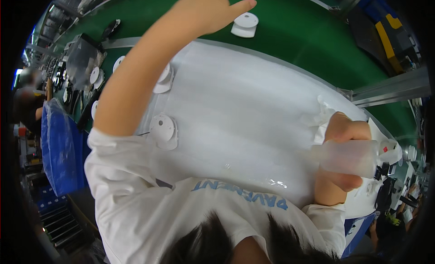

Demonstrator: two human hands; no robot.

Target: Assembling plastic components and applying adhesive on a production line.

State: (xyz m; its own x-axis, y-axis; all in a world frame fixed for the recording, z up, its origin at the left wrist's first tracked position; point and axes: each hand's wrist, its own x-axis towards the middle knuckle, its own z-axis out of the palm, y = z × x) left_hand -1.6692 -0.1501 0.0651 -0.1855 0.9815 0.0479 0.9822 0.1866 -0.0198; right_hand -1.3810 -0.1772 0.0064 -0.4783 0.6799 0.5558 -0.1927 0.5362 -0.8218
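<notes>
Left hand (pixel 205 11): 12 o'clock, thumb out, edge-cropped; I cannot tell your grip.
Right hand (pixel 344 127): your fingers wrap a cloudy bottle (pixel 350 157), 3 o'clock.
White disc (pixel 245 21): green bench (pixel 294 32), beside your left hand.
In the way: your left forearm (pixel 145 73) partly hides discs (pixel 165 84), 10 o'clock.
Tissue (pixel 323 112): beside your right hand.

right hand (pixel 346 129) around a translucent bottle (pixel 350 158)

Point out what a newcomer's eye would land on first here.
Probably the bare left forearm, slanting up to the top edge, where the left hand is beside a white disc-topped part on the green surface. Next, at the right, the right hand grips a translucent bottle.
</notes>
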